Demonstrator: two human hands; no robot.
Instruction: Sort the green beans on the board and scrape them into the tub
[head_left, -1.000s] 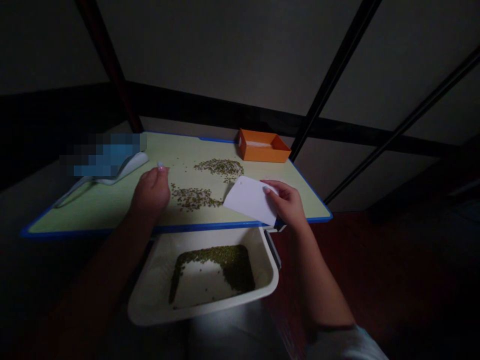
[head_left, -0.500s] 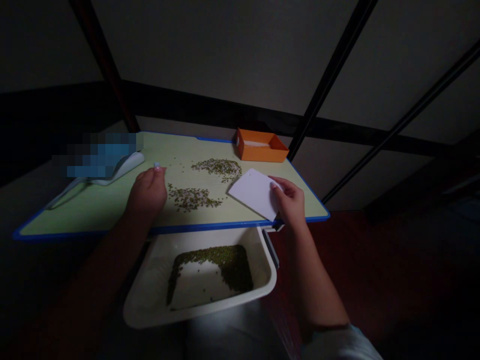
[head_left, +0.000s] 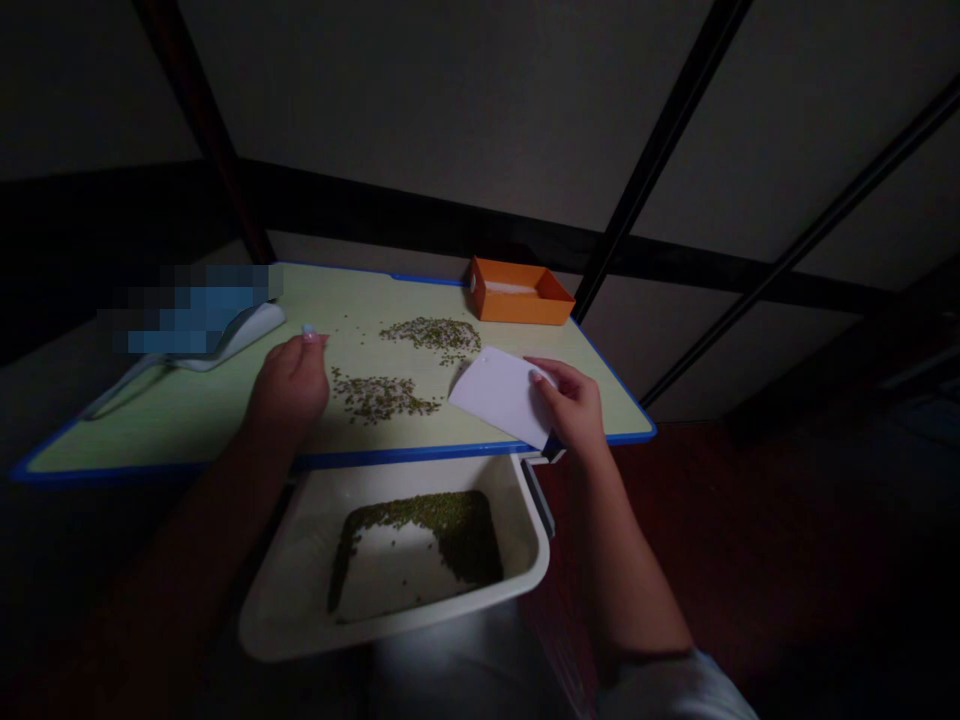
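My right hand (head_left: 574, 400) grips a white flat plastic scraper (head_left: 499, 392) by its right edge, thumb on top. The scraper has a small hole near one corner, and it is tilted just right of the nearer patch of small green beans (head_left: 382, 398). A second patch of beans (head_left: 431, 335) lies farther back on the pale green tabletop (head_left: 225, 430). Left of the nearer patch, my left hand (head_left: 292, 380) is closed with thumb and fingers pressed together; whatever may be between them is hidden. Below the table's front edge sits a white basin (head_left: 517, 560) with many more beans.
An orange open box (head_left: 525, 305) stands at the table's back right corner. On the left is a curved white object (head_left: 259, 325) under a blurred blue area. The table has a blue rim (head_left: 420, 455), and a panelled wall (head_left: 450, 120) rises behind it.
The scraper lifted slightly away from the nearer bean patch, then came back down and left towards it. My left hand keeps its closed pose. The whole view has shifted a little.
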